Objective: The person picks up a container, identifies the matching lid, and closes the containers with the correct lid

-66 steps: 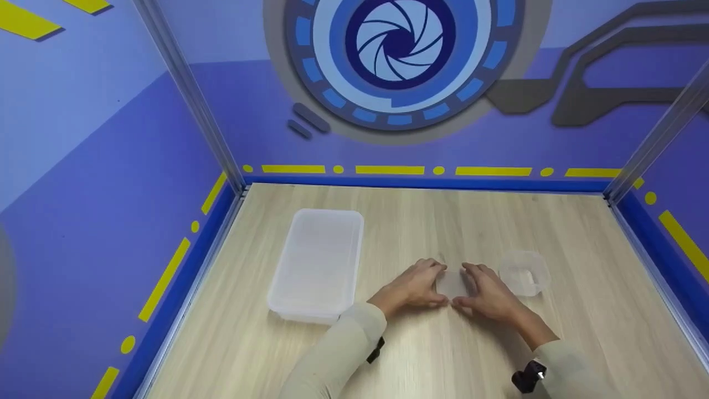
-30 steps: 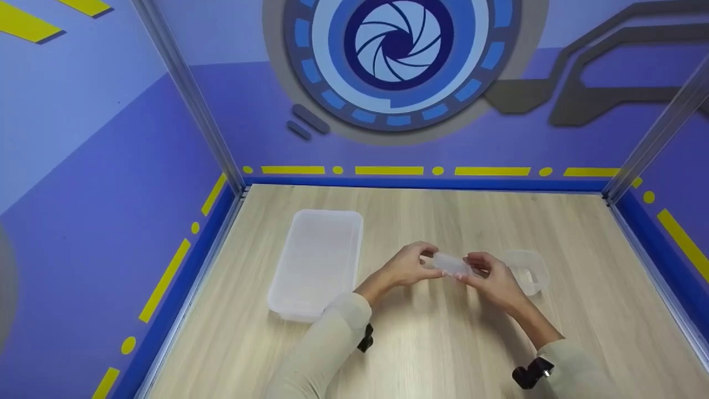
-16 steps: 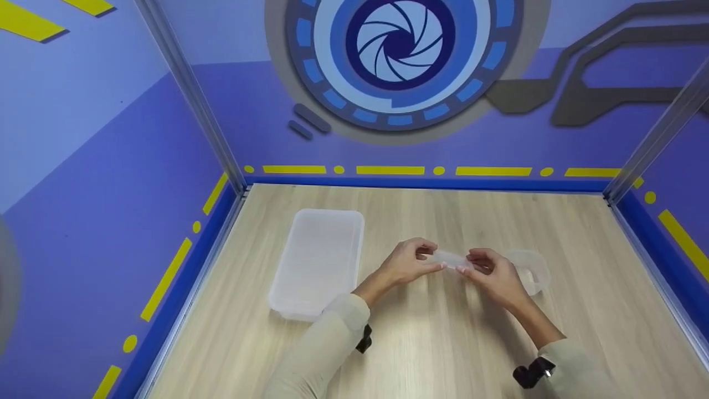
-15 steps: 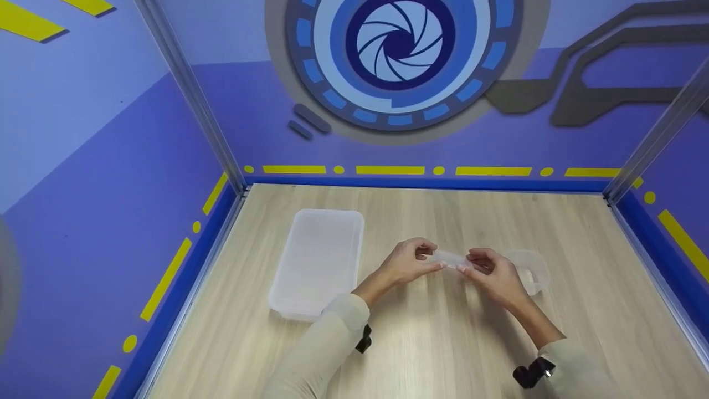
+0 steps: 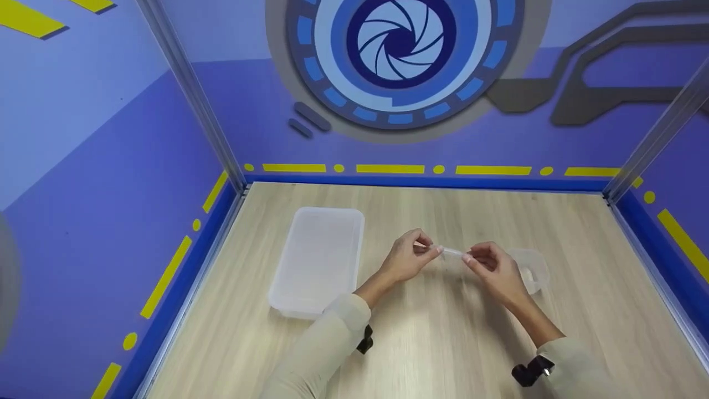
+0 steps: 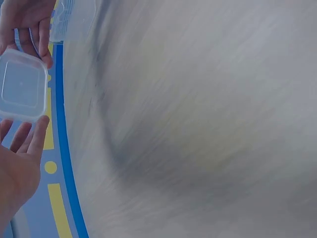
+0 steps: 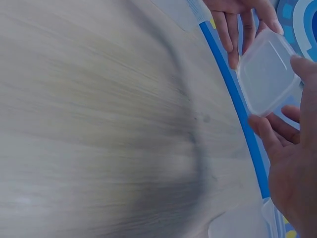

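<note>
A small square translucent plastic lid (image 5: 453, 252) is held up over the table between both hands, seen nearly edge-on in the head view. My left hand (image 5: 404, 259) pinches its left edge between thumb and fingers. The opposite edge is gripped by my right hand (image 5: 498, 271). Both wrist views show the lid's flat face with a raised inner square, the lid (image 6: 22, 87) standing steeply tilted. Just behind and right of the right hand sits a small translucent container (image 5: 534, 271), open at the top and partly covered by that hand.
A large rectangular translucent box (image 5: 318, 260) stands on the left of the wooden table (image 5: 421, 343), its near right corner overlapped by the left sleeve (image 5: 332, 338). Blue printed walls (image 5: 232, 122) with metal corner posts close off the back and sides.
Both hands have lifted the lid from the table and moved it slightly away from the body. It has turned from face-up to nearly edge-on. The box and the small container have stayed put.
</note>
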{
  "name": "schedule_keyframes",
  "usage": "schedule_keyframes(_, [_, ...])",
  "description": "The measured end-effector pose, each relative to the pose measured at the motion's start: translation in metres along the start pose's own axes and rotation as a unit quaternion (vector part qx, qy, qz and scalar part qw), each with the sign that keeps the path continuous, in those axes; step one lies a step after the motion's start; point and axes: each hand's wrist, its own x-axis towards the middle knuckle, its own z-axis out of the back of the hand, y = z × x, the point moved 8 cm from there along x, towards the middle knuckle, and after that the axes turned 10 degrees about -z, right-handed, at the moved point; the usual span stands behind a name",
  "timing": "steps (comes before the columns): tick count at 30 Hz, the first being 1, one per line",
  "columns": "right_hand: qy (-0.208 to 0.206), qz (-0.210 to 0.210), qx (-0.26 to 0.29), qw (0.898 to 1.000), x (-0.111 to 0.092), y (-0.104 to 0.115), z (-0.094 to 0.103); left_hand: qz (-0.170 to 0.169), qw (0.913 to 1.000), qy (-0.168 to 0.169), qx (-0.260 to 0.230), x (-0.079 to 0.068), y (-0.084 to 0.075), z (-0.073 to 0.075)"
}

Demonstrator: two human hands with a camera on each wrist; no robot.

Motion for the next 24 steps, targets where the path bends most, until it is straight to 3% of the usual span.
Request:
schedule_keyframes(7, [-0.030, 0.025, 0.014, 0.999, 0.000, 0.011, 0.001, -0.004, 0.9992, -0.035, -0.016, 0.002, -0.007, -0.001])
schedule_keyframes(14, [-0.027, 0.030, 0.013, 0.999, 0.002, 0.011, 0.000, -0.039, 0.9969, -0.048, 0.049, 0.004, -0.011, 0.004])
schedule_keyframes(24, [-0.016, 0.045, 0.009, 0.999, 0.002, 0.013, -0.002, -0.043, 0.9905, -0.066, 0.112, 0.003, -0.010, 0.009])
